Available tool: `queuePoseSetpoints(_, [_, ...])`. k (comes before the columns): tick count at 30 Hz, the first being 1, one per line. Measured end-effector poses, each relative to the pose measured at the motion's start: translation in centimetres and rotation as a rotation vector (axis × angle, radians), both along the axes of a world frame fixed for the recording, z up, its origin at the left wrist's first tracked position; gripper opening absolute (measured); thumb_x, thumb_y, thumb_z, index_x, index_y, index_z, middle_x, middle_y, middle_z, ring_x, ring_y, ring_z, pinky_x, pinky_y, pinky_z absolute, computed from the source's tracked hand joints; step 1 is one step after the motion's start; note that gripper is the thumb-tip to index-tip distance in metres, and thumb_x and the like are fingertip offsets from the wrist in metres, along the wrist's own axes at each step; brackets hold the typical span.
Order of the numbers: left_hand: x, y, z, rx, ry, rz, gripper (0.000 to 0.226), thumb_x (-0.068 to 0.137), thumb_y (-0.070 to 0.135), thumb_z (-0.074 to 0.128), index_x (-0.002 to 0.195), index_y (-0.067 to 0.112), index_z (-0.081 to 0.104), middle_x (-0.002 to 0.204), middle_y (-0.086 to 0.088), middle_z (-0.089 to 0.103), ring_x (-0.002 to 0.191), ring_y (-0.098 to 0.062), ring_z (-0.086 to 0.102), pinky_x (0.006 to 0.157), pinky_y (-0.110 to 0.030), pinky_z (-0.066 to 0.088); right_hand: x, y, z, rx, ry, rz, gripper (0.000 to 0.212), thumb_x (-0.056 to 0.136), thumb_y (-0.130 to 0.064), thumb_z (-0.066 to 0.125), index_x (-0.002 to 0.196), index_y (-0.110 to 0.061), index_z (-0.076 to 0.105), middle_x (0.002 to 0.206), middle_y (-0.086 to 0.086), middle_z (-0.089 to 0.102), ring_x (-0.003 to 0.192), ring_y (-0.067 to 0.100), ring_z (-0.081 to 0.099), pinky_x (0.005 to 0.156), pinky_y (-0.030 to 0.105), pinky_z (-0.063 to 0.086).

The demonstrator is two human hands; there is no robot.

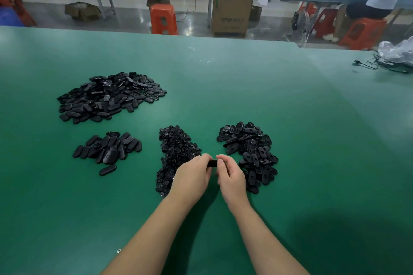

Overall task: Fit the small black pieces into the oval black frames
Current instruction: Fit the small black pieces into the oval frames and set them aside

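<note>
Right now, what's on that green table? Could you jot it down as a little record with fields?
surface: green table
far left: big pile of oval black parts
near left: small pile of oval parts
middle: heap of small pieces
right: pile of frames with holes
left hand: pinches one end of a black part
right hand: pinches its other end
fit of the held part: hidden by fingers
far right: cables, plastic bag

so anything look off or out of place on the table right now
Mostly tidy: the parts sit in four separate heaps. One small piece lies alone on the green table near its front edge, left of the left forearm, away from the heap of small pieces.
</note>
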State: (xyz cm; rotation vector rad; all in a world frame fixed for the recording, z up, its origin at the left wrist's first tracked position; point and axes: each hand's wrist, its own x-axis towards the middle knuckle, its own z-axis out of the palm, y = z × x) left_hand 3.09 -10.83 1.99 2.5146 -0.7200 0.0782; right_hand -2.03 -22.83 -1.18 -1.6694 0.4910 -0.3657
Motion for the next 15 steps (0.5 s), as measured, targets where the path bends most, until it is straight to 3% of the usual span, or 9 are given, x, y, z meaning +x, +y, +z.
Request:
queuePoseSetpoints(2, [0.3, 1.4, 0.1, -0.001, -0.101, 0.083, 0.015, 0.094, 0.028, 0.065, 0.108, 0.022, 0.065, 0.097, 0.005, 0.065, 0.078, -0.022, 0.066, 0.064, -0.035, 0.051, 0.0, 0.0, -0.1, 0.0, 0.004, -0.011, 0.017, 0.103, -0.027, 0.055, 0.116, -0.029, 0.064, 0.075, -0.007, 0.063, 0.063, 0.008, 0.052, 0.065, 0.033, 0.043])
queuePoseSetpoints(4, [1.2, 3.5, -0.1, -0.062, -0.136, 0.223, 0.017, 0.088, 0.027, 0.073, 0.104, 0.019, 0.07, 0.096, 0.001, 0.064, 0.074, -0.024, 0.063, 0.064, -0.034, 0.05, 0.0, 0.2, -0.1, -0.032, 0.009, -0.016, 0.014, 0.103, -0.027, 0.055, 0.113, -0.032, 0.063, 0.072, -0.001, 0.061, 0.058, 0.009, 0.048, 0.06, 0.032, 0.042])
queuePoseSetpoints(9, [4.6, 10.7, -1.5, -0.107, -0.038, 0.598, 0.029, 0.091, 0.032, 0.07, 0.114, 0.014, 0.07, 0.103, -0.002, 0.055, 0.073, -0.024, 0.057, 0.068, -0.038, 0.054, -0.3, 0.5, 0.2, -0.095, 0.013, 0.006, 0.014, 0.102, -0.025, 0.055, 0.096, -0.033, 0.064, 0.078, 0.012, 0.065, 0.054, 0.008, 0.043, 0.052, 0.027, 0.038])
queuePoseSetpoints(15, [7.7, 16.2, -2.0, -0.174, -0.016, 0.867, 0.027, 0.094, 0.031, 0.068, 0.118, 0.019, 0.071, 0.108, -0.015, 0.056, 0.078, -0.025, 0.044, 0.091, -0.043, 0.039, -0.4, 0.5, 0.5, -0.091, 0.0, 0.024, 0.012, 0.101, -0.025, 0.057, 0.093, -0.029, 0.066, 0.07, -0.006, 0.06, 0.062, 0.006, 0.05, 0.056, 0.022, 0.041])
